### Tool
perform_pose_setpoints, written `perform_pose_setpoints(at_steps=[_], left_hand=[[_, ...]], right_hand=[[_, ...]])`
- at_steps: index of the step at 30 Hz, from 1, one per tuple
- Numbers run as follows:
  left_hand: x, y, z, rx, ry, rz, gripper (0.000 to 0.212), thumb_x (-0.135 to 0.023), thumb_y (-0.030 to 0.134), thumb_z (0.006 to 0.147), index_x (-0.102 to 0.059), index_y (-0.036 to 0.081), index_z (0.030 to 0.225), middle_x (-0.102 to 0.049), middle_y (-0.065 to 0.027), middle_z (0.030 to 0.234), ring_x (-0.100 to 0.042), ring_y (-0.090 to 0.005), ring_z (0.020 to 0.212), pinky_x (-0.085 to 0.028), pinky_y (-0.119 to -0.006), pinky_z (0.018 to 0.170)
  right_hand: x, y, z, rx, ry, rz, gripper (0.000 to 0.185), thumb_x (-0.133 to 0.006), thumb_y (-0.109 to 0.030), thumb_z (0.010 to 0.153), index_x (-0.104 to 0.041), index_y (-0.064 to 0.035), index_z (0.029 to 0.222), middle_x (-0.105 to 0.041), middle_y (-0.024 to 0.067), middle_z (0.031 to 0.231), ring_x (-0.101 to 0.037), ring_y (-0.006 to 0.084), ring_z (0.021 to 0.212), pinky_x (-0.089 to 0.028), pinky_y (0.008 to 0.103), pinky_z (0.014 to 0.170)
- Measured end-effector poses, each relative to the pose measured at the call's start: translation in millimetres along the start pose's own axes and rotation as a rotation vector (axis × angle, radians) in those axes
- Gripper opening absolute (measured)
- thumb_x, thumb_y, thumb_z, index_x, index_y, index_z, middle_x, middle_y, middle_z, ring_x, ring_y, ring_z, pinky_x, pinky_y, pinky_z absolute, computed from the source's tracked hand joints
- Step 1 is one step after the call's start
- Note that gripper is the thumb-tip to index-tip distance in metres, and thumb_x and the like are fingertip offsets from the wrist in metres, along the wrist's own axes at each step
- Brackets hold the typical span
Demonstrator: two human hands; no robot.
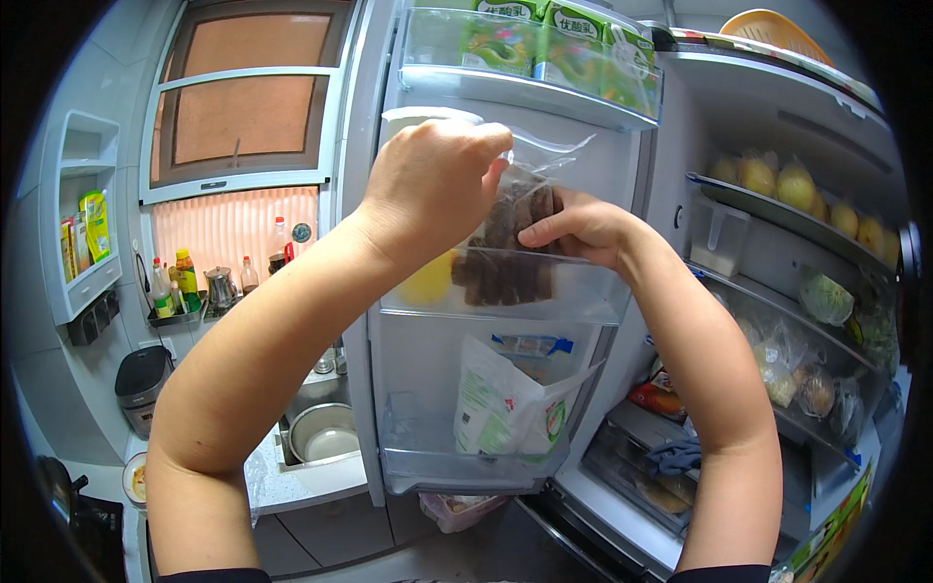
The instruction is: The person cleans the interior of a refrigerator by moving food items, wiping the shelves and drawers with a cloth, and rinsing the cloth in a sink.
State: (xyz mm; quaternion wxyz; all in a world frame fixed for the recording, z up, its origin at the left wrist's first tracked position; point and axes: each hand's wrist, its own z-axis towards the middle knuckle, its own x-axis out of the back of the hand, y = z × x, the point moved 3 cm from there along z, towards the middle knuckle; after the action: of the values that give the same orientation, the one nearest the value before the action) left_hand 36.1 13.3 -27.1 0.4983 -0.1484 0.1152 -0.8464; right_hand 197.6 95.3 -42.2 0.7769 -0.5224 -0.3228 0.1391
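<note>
In the head view, my left hand (pixel 444 175) grips the top edge of a clear plastic bag (pixel 547 157) with dark brown pieces (pixel 510 280) inside. Lower on the right side of this bag, my right hand (pixel 583 226) holds it between thumb and fingers. The bag's lower part is in the middle door shelf (pixel 583 291) of an opened refrigerator, beside a yellow object (pixel 428 280). Behind my left hand is a white round-rimmed container (pixel 430 115), mostly hidden. Green drink cartons (pixel 572 47) stand in the door shelf above. A white plastic bag (pixel 496 401) fills part of the lower door shelf.
Right of the door, refrigerator shelves hold yellow fruit (pixel 794 186), a clear container (pixel 718 233) and bagged vegetables (pixel 776 364). At left are a sink with a metal pot (pixel 324 433), a rice cooker (pixel 143 386) and bottles (pixel 187 280). An open drawer (pixel 576 525) juts out below.
</note>
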Motion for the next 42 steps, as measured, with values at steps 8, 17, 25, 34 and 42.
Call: perform_pose_setpoints(at_steps=[8,17,25,34,42], left_hand=[[-7,0,4,-0.149,0.075,0.263,0.039,-0.071,0.019,0.071,-0.060,0.009,0.107,-0.061,-0.0062,0.100,-0.051,-0.0234,0.104,-0.045,-0.038,0.080],[-16,-5,21,-0.014,-0.142,0.414,0.028,-0.069,0.017,0.071,-0.061,0.009,0.097,-0.057,-0.0059,0.104,-0.050,-0.0232,0.104,-0.035,-0.042,0.085],[-25,-8,26,-0.149,0.087,0.353,0.009,-0.066,0.011,0.069,-0.061,0.010,0.075,-0.060,-0.0062,0.085,-0.055,-0.0228,0.092,-0.038,-0.042,0.082],[-20,-14,33,0.217,-0.060,0.004,0.010,-0.062,0.020,0.079,-0.066,0.011,0.079,-0.064,-0.0091,0.072,-0.061,-0.0232,0.072,-0.045,-0.038,0.071],[-22,-5,43,0.160,0.000,0.060,0.011,-0.062,0.018,0.078,-0.068,0.009,0.077,-0.066,-0.0101,0.074,-0.063,-0.0258,0.069,-0.049,-0.036,0.064]], right_hand=[[17,-12,-20,0.055,0.093,-0.081,0.081,-0.081,-0.028,0.061,-0.039,-0.0008,0.125,-0.050,0.0151,0.117,-0.046,0.0268,0.111,-0.035,0.0475,0.093],[25,-22,-6,0.287,0.448,-0.087,0.030,-0.070,-0.023,0.076,-0.060,-0.0003,0.092,-0.061,0.0079,0.084,-0.056,0.0152,0.079,-0.045,0.0329,0.075],[28,-17,5,0.278,0.557,-0.136,0.028,-0.066,-0.022,0.079,-0.059,-0.0043,0.099,-0.062,0.0029,0.084,-0.057,0.0111,0.078,-0.046,0.0267,0.073],[34,-26,-14,0.320,0.434,0.045,0.028,-0.062,-0.034,0.082,-0.058,-0.0072,0.089,-0.061,0.0060,0.085,-0.058,0.0147,0.079,-0.047,0.0335,0.076],[30,-32,-14,0.437,0.989,-0.330,0.036,-0.067,-0.035,0.078,-0.056,-0.0011,0.086,-0.060,0.0105,0.080,-0.056,0.0182,0.074,-0.046,0.0304,0.070]])
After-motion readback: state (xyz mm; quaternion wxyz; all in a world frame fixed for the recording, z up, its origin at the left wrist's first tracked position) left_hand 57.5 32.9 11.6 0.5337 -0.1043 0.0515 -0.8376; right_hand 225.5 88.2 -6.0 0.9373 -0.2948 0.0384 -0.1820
